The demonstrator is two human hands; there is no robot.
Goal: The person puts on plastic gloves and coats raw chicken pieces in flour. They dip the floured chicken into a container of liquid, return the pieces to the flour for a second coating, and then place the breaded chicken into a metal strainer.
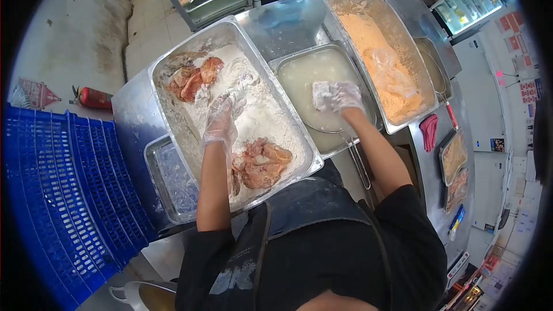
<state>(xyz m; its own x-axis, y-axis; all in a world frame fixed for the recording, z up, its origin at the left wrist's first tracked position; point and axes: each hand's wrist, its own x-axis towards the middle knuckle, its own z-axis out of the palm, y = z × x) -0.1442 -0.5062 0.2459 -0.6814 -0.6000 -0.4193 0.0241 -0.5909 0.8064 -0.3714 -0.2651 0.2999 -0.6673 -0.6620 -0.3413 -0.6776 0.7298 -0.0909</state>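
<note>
My left hand (222, 120), in a clear plastic glove, is over white flour (249, 95) in a large metal pan (308, 158). Its fingers look loosely spread, and no piece shows in them. Raw, seasoned meat pieces (194, 79) sit beyond that hand, with more meat (262, 164) nearer my body. Above a pan of cloudy liquid (299, 75), my right hand (339, 97) wears a flour-caked glove. Its fingers are curled together; whatever they may hold is hidden. Beneath it, a round wire strainer (328, 131) lies partly in the liquid, its handle (360, 167) toward me.
Right of the liquid is a pan of orange breading (368, 37) with a crumpled plastic bag (391, 69) on it. A smaller metal tray (158, 155) stands left. Blue crates (75, 196) are stacked at far left. A pink cloth (428, 132) and food trays (453, 158) are at right.
</note>
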